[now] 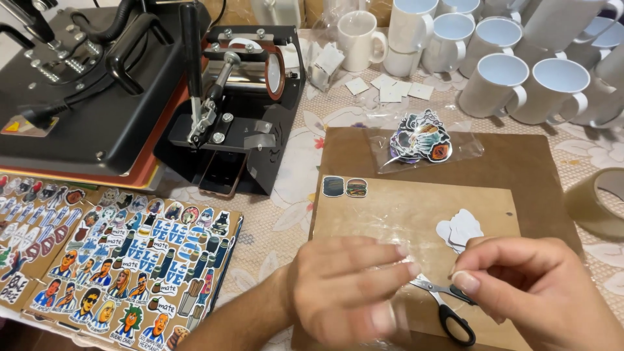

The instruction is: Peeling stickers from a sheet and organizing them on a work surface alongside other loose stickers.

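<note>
Left grip [351, 292] pinching clear film [390, 221] | right grip [520, 286] pinching it too | scissors [448, 309] beneath | mugs [500, 78] behind

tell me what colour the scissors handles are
Black. The scissors lie on the brown board between the left hand and right hand, clearest in the head view.

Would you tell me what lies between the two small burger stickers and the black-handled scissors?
In the head view, only bare brown cardboard under clear film separates the burger stickers from the black-handled scissors.
</note>
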